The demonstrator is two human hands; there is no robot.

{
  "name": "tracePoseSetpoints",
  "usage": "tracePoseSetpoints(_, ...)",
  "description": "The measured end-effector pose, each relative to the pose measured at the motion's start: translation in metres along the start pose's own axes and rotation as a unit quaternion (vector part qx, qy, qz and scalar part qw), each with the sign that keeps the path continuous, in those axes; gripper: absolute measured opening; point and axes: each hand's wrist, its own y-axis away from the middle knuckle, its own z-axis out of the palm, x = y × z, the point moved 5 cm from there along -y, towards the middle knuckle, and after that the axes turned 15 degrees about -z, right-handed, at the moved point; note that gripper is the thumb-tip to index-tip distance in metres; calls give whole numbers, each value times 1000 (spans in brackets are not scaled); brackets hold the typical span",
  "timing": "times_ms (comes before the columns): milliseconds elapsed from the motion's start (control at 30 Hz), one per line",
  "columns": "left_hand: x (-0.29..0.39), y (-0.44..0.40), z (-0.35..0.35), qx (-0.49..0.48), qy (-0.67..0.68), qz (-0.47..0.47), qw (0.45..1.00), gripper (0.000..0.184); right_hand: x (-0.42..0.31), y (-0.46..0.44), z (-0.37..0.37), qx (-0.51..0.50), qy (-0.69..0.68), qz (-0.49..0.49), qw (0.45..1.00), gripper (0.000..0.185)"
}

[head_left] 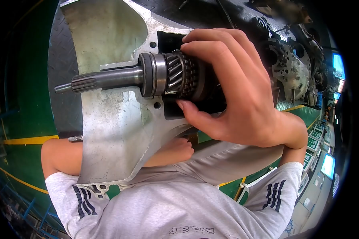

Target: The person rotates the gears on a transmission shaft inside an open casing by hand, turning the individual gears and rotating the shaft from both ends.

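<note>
Evidently, the gear shaft [111, 78] lies across the cast housing [115, 119], its gears at a dark opening [169, 42]; our right hand [243, 89] grips them from 2 sides, likely for steadiness. It looks like glossy steel, splined toward 1 end, with slanted teeth. Our left hand [177, 153] curls below the housing; we cannot tell its grip. Beyond sits another casting [295, 75].
</note>
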Motion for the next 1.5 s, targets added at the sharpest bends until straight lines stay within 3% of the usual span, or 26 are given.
tracePoseSetpoints(800, 0, -3, -1, 0, 3, 11, 1000, 51, 0, 0, -2, -23, -1, -9, 1000, 68)
tracePoseSetpoints(1100, -6, 1, -1, 8, 15, 12, 1000, 53, 16, -10, -14, -98, 5, -69, 993, 43)
tracePoseSetpoints(1133, -7, 1, -1, 8, 15, 12, 1000, 53, 36, 4, -1, 37, -55, -126, 990, 44)
tracePoseSetpoints(1200, -7, 2, -1, 9, 16, 12, 1000, 53, 18, -18, -26, -111, -4, -121, 986, 43)
tracePoseSetpoints(1500, -5, 7, -1, 8, 16, 18, 1000, 56, 15, -20, -25, -97, -3, -140, 985, 43)
